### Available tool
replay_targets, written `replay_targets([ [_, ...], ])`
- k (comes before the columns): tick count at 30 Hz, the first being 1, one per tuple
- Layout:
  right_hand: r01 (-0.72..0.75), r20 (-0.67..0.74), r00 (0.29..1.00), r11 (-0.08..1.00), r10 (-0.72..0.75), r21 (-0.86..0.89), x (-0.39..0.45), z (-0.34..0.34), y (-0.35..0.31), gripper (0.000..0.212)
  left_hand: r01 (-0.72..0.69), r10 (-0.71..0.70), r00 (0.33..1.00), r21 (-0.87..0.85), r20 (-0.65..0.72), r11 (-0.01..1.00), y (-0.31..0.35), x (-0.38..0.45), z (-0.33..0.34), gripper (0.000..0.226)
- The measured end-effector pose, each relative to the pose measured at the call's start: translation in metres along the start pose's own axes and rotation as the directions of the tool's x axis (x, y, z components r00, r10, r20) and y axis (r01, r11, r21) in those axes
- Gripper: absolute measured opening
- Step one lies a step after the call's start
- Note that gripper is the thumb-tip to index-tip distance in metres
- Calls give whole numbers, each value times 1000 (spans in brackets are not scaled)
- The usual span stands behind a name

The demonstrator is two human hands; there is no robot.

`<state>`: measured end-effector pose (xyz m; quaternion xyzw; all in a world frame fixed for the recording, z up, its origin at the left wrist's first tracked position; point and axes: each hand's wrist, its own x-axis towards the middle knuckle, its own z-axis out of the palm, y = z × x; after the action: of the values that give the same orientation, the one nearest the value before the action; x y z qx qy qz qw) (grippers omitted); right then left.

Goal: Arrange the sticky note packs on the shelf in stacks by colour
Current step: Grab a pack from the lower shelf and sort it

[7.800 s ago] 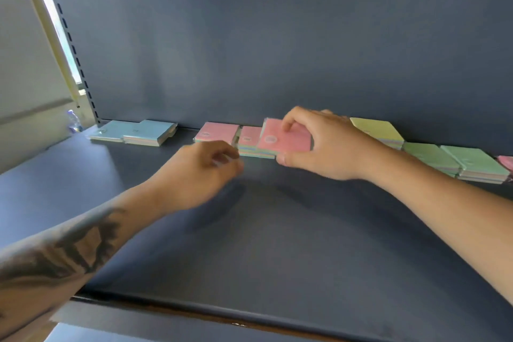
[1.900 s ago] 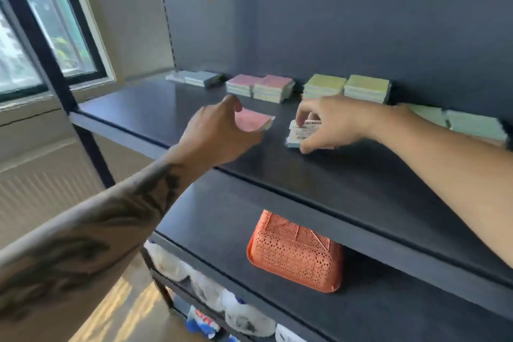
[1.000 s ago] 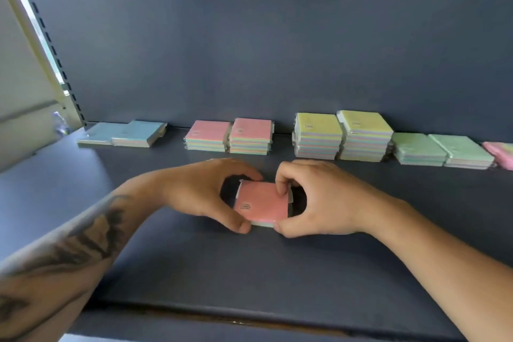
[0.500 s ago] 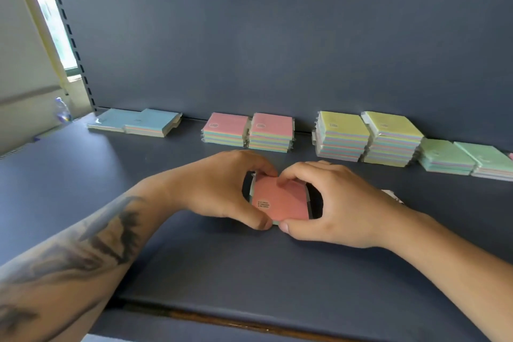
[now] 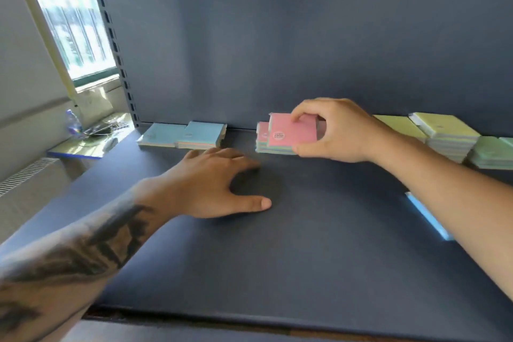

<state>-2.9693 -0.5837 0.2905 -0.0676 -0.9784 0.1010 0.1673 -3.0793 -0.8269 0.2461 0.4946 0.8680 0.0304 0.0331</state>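
Observation:
My right hand (image 5: 334,130) grips a pink sticky note pack (image 5: 291,133) by its edges, holding it just over the pink stacks (image 5: 262,141) at the back of the dark shelf (image 5: 277,258). My left hand (image 5: 219,186) lies open and flat on the shelf in front of them, holding nothing. Two blue packs (image 5: 184,134) lie to the left. Yellow stacks (image 5: 444,133) and green stacks (image 5: 491,153) stand to the right. A loose blue pack (image 5: 427,215) lies near my right forearm, partly hidden by it.
The shelf's dark back panel (image 5: 277,36) rises behind the stacks, and a slotted upright (image 5: 116,50) stands at its left end. A window and a sill with a plastic bottle (image 5: 72,123) are at far left. A radiator (image 5: 25,175) sits below.
Both hands held the pink pack at mid-shelf; now my right hand alone has carried it back onto the pink stacks, and my left hand has let go and rests flat.

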Motion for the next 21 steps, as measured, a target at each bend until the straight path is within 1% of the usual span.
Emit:
replay_targets([
  [2, -19, 10, 1000, 999, 19, -28, 22, 9, -4, 61, 20, -20, 1000, -24, -4, 1000, -4, -3, 8, 94],
  [5, -67, 62, 995, 995, 72, -78, 42, 17, -3, 63, 24, -26, 999, -56, -28, 998, -7, -4, 18, 94],
  [9, -125, 126, 983, 989, 135, -81, 48, 20, 4, 56, 19, -22, 999, -72, -47, 997, -9, -4, 24, 91],
  [12, -127, 126, 983, 988, 137, -86, 48, 22, 5, 44, 22, -27, 998, -94, -51, 995, -8, -2, 24, 87],
  [14, -118, 109, 986, 987, 130, -110, 49, 24, 4, 42, 20, -26, 998, -103, -59, 994, -8, -1, 24, 85],
  [16, -101, 103, 988, 985, 116, -136, 50, 27, 3, 42, 22, -28, 998, -110, -61, 994, -9, -2, 25, 85],
  [21, -119, 126, 982, 976, 143, -182, 50, 29, 3, 43, 26, -33, 998, -116, -59, 993, -11, 0, 26, 88],
])
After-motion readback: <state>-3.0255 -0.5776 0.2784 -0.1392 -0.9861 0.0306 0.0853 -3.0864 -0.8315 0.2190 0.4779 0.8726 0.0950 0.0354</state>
